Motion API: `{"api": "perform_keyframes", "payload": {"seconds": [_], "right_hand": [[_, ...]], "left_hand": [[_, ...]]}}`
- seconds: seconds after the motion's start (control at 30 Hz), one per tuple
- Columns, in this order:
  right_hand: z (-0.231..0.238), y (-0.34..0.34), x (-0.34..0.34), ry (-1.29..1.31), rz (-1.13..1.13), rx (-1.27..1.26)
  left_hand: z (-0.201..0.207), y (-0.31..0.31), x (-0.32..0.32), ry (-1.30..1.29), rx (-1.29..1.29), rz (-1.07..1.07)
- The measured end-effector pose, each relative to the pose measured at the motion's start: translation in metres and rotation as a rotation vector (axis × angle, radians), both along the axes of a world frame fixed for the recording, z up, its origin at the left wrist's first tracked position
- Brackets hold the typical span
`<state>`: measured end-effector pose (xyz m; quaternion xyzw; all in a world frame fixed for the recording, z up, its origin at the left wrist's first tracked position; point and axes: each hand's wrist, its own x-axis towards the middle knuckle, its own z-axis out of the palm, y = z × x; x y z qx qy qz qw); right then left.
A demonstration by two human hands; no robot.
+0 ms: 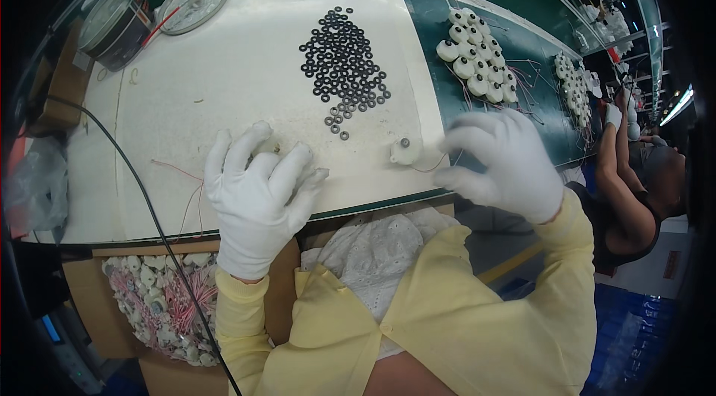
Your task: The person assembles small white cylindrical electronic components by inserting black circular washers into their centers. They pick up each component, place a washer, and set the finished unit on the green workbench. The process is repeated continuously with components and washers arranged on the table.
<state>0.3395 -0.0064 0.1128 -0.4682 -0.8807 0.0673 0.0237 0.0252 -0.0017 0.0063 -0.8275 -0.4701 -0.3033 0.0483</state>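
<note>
My left hand (257, 198), in a white glove, is at the white tabletop near its front edge. Its fingers are spread; what lies under the palm is hidden. Thin red wires (200, 187) run out beside it. To the right, my right hand (507, 161), also gloved and slightly blurred, is raised with fingers and thumb apart and nothing visible between them. Just left of its fingertips sits a small round white part (405, 151) with a dark piece on top and a thin wire trailing right. Beyond both hands lies a pile of black rings (339, 60).
Rows of white parts with black tops (481, 57) stand on the green mat (425, 23). At far left are a tub (115, 27) and a round lid (194, 7). A black cable (127, 157) crosses left, above a carton of wired parts (168, 299). Another person (626, 180) works at right.
</note>
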Motion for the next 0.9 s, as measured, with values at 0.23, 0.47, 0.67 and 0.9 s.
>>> {"api": "perform_keyframes", "payload": {"seconds": [0.23,0.47,0.67,0.9], "right_hand": [[-0.051,0.027,-0.024,-0.086,0.057,0.176],[-0.06,0.05,0.001,-0.028,-0.059,0.431],[-0.067,0.075,0.03,-0.029,-0.183,0.563],[-0.075,0.084,0.033,0.005,-0.2,0.579]], "left_hand": [[0.0,0.002,0.0,-0.01,-0.003,-0.013],[0.0,0.001,0.001,-0.007,-0.009,-0.018],[0.0,0.0,0.001,-0.001,0.003,-0.031],[-0.001,0.001,-0.001,0.011,0.001,-0.032]]}}
